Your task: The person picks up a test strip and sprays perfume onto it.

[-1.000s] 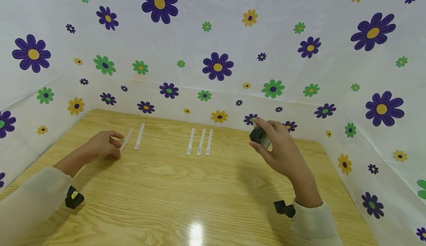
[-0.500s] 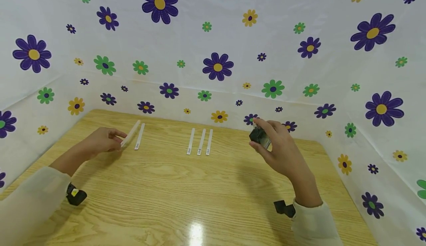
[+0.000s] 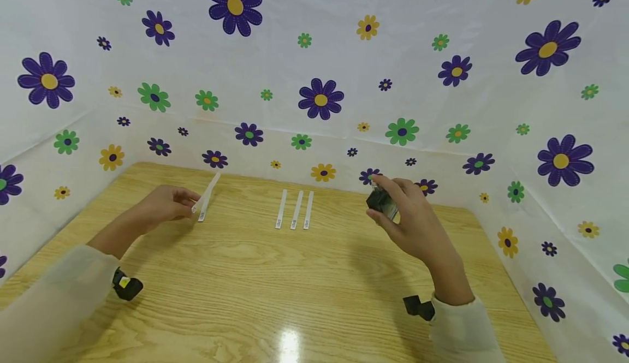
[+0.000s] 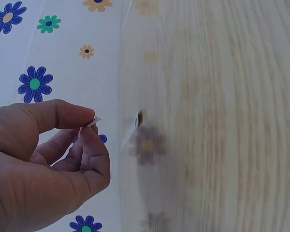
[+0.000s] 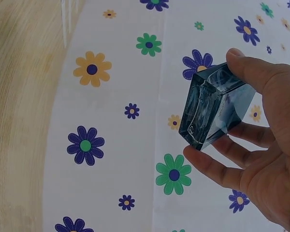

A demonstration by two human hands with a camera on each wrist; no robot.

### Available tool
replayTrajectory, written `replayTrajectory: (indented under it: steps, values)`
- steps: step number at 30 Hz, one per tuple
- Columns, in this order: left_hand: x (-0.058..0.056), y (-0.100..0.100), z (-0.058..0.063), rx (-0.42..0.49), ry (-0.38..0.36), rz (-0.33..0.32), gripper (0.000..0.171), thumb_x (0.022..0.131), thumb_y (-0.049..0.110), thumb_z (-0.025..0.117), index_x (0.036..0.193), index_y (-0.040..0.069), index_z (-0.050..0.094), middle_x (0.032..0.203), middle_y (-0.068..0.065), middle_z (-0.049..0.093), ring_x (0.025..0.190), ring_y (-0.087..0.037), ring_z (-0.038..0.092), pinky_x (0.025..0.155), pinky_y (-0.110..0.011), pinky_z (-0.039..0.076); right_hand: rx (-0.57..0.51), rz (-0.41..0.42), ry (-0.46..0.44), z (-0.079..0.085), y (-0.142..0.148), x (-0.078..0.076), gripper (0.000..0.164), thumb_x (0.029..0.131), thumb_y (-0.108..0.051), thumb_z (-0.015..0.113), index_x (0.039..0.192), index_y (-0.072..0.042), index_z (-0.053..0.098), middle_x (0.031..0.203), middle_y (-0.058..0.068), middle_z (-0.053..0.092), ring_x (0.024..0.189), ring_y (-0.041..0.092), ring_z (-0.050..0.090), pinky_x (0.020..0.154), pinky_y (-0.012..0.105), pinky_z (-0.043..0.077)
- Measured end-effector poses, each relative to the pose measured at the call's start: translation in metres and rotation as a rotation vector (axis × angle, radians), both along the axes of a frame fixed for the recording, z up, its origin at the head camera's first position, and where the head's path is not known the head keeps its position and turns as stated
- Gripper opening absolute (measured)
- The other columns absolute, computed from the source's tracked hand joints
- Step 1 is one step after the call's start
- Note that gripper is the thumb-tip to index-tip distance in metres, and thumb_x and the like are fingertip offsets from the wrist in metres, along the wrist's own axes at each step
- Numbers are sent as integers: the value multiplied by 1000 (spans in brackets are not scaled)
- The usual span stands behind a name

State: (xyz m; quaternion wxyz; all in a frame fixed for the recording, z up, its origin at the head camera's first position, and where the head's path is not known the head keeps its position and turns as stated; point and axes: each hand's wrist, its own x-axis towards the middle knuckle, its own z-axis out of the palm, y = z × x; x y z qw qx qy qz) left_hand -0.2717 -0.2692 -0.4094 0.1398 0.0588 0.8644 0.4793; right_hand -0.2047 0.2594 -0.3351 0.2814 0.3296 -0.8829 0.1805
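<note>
My left hand (image 3: 167, 207) pinches a white paper strip (image 3: 208, 189) by its near end, between thumb and fingertips. In the left wrist view the end of this strip (image 4: 93, 122) pokes out past the fingertips. Just beneath it on the table lies another white strip (image 3: 202, 215), partly covered by the held one in the head view. Raised at the right, my right hand (image 3: 417, 226) grips a glass perfume bottle (image 3: 391, 208) with a black cap (image 3: 375, 199). Seen from the right wrist, the bottle (image 5: 215, 104) is bluish, angular and tilted, with fingers and thumb around it.
Three more white strips with small print, among them a middle one (image 3: 297, 210), lie side by side at the table's back middle. The wooden table (image 3: 255, 286) meets a white flowered cloth (image 3: 275, 68) behind and at both sides. Each wrist carries a black camera.
My left hand has lifted the strip from the table's left and carried it right, over the neighbouring strip. My right hand holds the perfume bottle in nearly the same spot.
</note>
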Motion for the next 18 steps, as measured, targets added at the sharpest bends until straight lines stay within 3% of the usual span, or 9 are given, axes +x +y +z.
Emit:
replayTrajectory:
  steps: [9,18]
  values:
    - [-3,29,0,56,11,-39,50,94,2,67,139,-11,52,120,-19,60,102,-20,58,88,-34,58,3,-2,-3,-1,0,-1,71,86,-18,85,149,-13,51,124,24,60,115,41,58,91,59,52]
    - [-2,67,10,36,62,-93,47,92,4,69,136,-6,58,122,-19,62,112,-30,57,88,-33,55,3,-1,10,-1,2,-2,74,86,-19,85,150,-16,49,124,23,60,115,40,57,91,59,52]
